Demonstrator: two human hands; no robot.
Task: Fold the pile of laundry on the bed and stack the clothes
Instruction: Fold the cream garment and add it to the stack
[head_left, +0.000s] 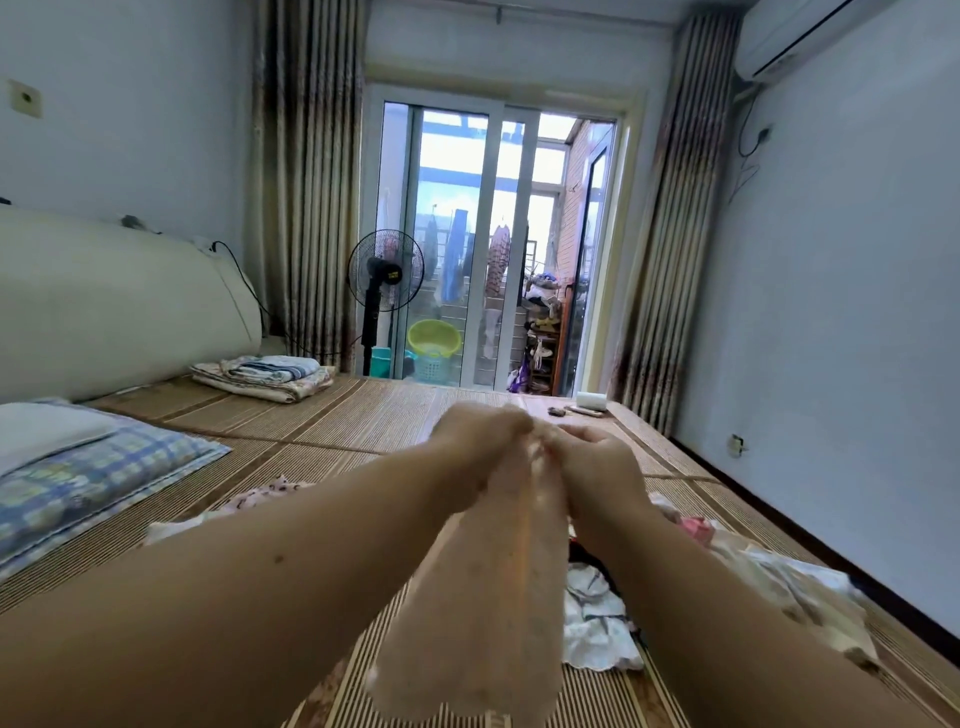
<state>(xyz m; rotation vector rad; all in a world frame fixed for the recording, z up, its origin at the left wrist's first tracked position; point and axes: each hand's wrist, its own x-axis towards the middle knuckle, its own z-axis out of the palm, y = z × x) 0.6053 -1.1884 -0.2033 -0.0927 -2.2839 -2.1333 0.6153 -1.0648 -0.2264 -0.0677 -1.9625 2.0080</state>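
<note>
Both my hands are raised close together over the bed and hold up a pale pink garment (488, 597) by its top edge. My left hand (480, 441) grips the cloth from the left, and my right hand (597, 462) pinches it from the right. The garment hangs down blurred between my forearms. Below it a loose pile of laundry (597, 618) lies on the bamboo mat (363, 415), with white, pink and dark pieces. A pink patterned piece (260, 493) lies to the left behind my left arm.
A checked pillow (93, 473) lies at the left, and a stack of folded bedding (265, 376) sits near the padded headboard (104, 301). A white roll (592, 401) and small items rest at the mat's far edge. A fan (385, 286) stands by the glass doors.
</note>
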